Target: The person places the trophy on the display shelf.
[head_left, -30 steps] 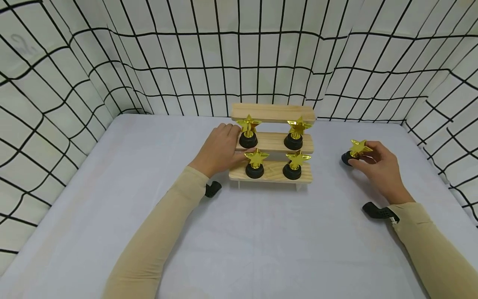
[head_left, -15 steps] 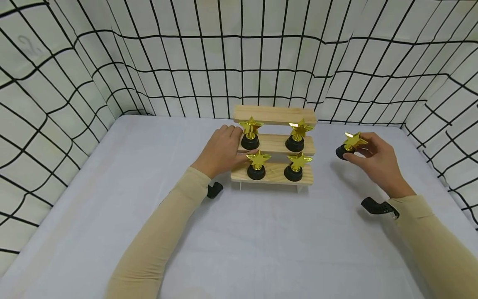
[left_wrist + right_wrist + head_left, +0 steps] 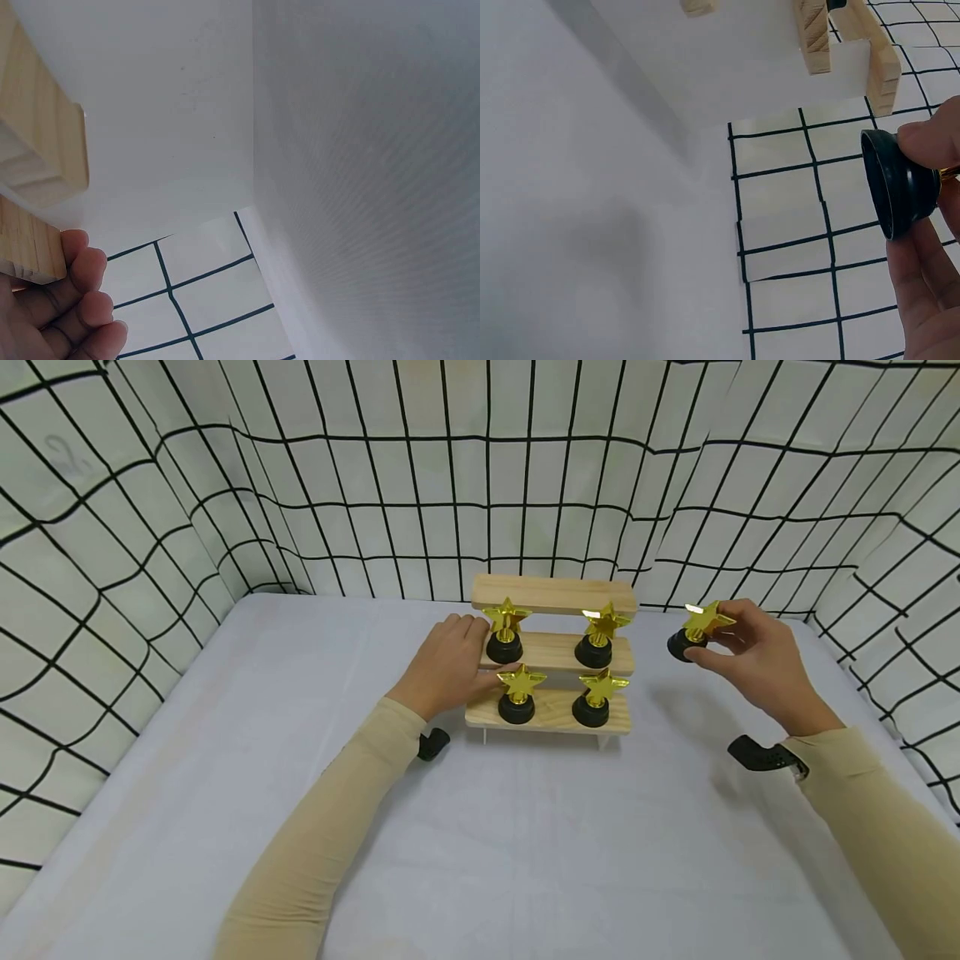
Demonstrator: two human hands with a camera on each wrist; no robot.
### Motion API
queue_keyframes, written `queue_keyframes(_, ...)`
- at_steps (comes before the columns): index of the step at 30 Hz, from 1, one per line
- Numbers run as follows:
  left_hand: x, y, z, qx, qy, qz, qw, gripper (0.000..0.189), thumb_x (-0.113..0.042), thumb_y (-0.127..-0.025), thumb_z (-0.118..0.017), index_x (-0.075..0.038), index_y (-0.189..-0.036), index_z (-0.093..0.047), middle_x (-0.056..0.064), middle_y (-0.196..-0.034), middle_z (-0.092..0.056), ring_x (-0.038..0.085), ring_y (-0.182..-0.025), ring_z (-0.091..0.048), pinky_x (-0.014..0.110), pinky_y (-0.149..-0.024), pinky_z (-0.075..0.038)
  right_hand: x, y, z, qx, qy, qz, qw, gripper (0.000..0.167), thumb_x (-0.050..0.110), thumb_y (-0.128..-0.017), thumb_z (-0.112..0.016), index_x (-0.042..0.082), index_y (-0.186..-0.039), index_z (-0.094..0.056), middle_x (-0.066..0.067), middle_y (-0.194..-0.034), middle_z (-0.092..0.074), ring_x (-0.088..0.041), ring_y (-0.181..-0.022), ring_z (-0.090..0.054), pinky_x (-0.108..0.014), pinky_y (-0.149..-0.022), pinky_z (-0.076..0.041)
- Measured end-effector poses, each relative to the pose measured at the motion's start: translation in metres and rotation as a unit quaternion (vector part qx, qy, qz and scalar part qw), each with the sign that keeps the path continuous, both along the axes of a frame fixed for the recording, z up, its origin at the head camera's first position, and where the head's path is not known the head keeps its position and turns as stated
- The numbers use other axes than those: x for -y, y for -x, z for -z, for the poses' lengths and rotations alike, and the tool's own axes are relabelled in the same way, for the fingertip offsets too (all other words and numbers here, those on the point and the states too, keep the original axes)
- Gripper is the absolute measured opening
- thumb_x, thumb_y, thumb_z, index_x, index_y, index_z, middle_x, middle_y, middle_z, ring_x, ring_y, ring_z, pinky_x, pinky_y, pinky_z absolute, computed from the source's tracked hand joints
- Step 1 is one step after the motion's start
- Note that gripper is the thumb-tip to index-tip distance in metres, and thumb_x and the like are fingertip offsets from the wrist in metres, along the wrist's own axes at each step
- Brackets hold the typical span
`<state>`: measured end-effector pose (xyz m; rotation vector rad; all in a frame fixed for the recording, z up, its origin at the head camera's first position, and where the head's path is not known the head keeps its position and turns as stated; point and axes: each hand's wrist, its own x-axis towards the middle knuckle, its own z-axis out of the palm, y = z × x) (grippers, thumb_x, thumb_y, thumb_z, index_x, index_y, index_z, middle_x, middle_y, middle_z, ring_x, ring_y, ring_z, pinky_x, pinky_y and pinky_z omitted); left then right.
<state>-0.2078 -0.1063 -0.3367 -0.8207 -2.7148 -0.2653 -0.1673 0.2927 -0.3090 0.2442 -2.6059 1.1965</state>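
1. At about 9 o'clock of the wooden stepped stand (image 3: 552, 652), the left hand (image 3: 448, 662) lies against the stand's left end, fingers relaxed and fairly straight, thumb at the lower step. It seems placed there to keep the light stand from sliding; it grips nothing.
2. The stand sits at roughly 12 o'clock on the white table (image 3: 480, 843), backed near the grid-patterned wall (image 3: 480, 485). Its top step is bare.
3. The middle step carries two gold star trophies, left (image 3: 505, 631) and right (image 3: 597, 634); the lower step carries two more, left (image 3: 518, 692) and right (image 3: 595, 697). All stand upright on black round bases, stars facing forward, spaced evenly as if for display.
4. At 3 o'clock of the stand, clear of the table, the right hand (image 3: 753, 658) pinches a fifth star trophy (image 3: 693, 629) between thumb and fingertips, tilted with its base toward the stand. It hangs about level with the upper steps, apart from the stand.
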Motion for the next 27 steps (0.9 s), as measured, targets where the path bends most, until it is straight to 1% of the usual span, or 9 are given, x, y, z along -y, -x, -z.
queue_keyframes(3,0.000,0.000,0.000,0.006,0.004,-0.003,1.0000,0.070,-0.067,-0.095,-0.060,-0.001,-0.117,-0.057,0.010,-0.101,-0.063,0.026,-0.091,-0.052,0.037,-0.080,-0.045,0.004,0.004,-0.008,-0.009,0.002,-0.010,0.9999,0.052,0.001,-0.084,-0.083,0.011,-0.127,-0.058,0.023,-0.116,-0.059,0.010,-0.107,-0.059,0.000,-0.095,-0.044)
queue_keyframes(5,0.000,0.000,-0.001,0.012,0.006,-0.005,0.9999,0.071,-0.067,-0.095,-0.059,-0.001,-0.118,-0.057,0.010,-0.104,-0.064,0.027,-0.094,-0.054,0.038,-0.082,-0.046,0.006,0.006,-0.013,-0.014,0.003,-0.015,0.9998,0.052,0.001,-0.083,-0.083,0.012,-0.128,-0.058,0.023,-0.116,-0.059,0.009,-0.107,-0.060,0.000,-0.095,-0.044)
queue_keyframes(10,0.000,0.000,-0.001,0.016,0.008,-0.006,0.9998,0.072,-0.068,-0.095,-0.059,0.000,-0.119,-0.057,0.012,-0.108,-0.065,0.028,-0.098,-0.057,0.040,-0.085,-0.048,0.016,0.009,-0.026,-0.015,-0.011,-0.015,0.9997,0.053,0.005,-0.085,-0.084,0.013,-0.131,-0.058,0.024,-0.118,-0.058,0.011,-0.107,-0.059,0.000,-0.096,-0.044)
queue_keyframes(12,0.000,0.000,-0.001,0.012,0.009,-0.006,0.9999,0.072,-0.068,-0.095,-0.059,0.000,-0.118,-0.057,0.011,-0.105,-0.065,0.027,-0.096,-0.055,0.039,-0.084,-0.047,0.020,0.010,-0.031,-0.014,-0.014,-0.014,0.9997,0.053,0.007,-0.085,-0.084,0.014,-0.131,-0.057,0.024,-0.119,-0.058,0.012,-0.107,-0.058,-0.001,-0.096,-0.044)
queue_keyframes(16,0.000,-0.001,-0.001,0.008,0.009,-0.008,0.9999,0.072,-0.068,-0.095,-0.059,0.000,-0.119,-0.058,0.011,-0.106,-0.065,0.027,-0.096,-0.056,0.039,-0.084,-0.048,0.026,0.014,-0.038,-0.019,-0.001,-0.024,0.9995,0.052,0.005,-0.085,-0.083,0.015,-0.130,-0.058,0.021,-0.119,-0.060,0.008,-0.108,-0.060,-0.002,-0.097,-0.046)
queue_keyframes(20,0.000,-0.001,-0.001,0.003,0.011,-0.009,0.9999,0.071,-0.068,-0.095,-0.059,0.000,-0.118,-0.058,0.010,-0.104,-0.065,0.027,-0.096,-0.055,0.038,-0.084,-0.047,0.033,0.019,-0.045,-0.021,0.008,-0.023,0.9995,0.052,0.008,-0.085,-0.084,0.018,-0.129,-0.060,0.020,-0.120,-0.061,0.005,-0.108,-0.062,-0.005,-0.098,-0.047)
queue_keyframes(23,0.000,-0.002,-0.002,0.006,0.015,-0.010,0.9998,0.070,-0.067,-0.095,-0.059,-0.001,-0.117,-0.057,0.010,-0.103,-0.064,0.027,-0.094,-0.054,0.038,-0.083,-0.046,0.039,0.024,-0.050,-0.022,0.009,-0.025,0.9994,0.051,0.010,-0.085,-0.084,0.020,-0.129,-0.060,0.019,-0.120,-0.061,0.003,-0.108,-0.062,-0.007,-0.099,-0.048)
queue_keyframes(27,-0.001,-0.002,-0.003,0.019,0.009,-0.009,0.9997,0.072,-0.069,-0.095,-0.058,0.000,-0.119,-0.057,0.012,-0.109,-0.066,0.029,-0.103,-0.058,0.040,-0.089,-0.049,0.045,0.032,-0.055,-0.024,0.017,-0.038,0.9989,0.052,0.008,-0.085,-0.084,0.019,-0.129,-0.059,0.018,-0.120,-0.061,0.002,-0.110,-0.062,-0.009,-0.100,-0.049)
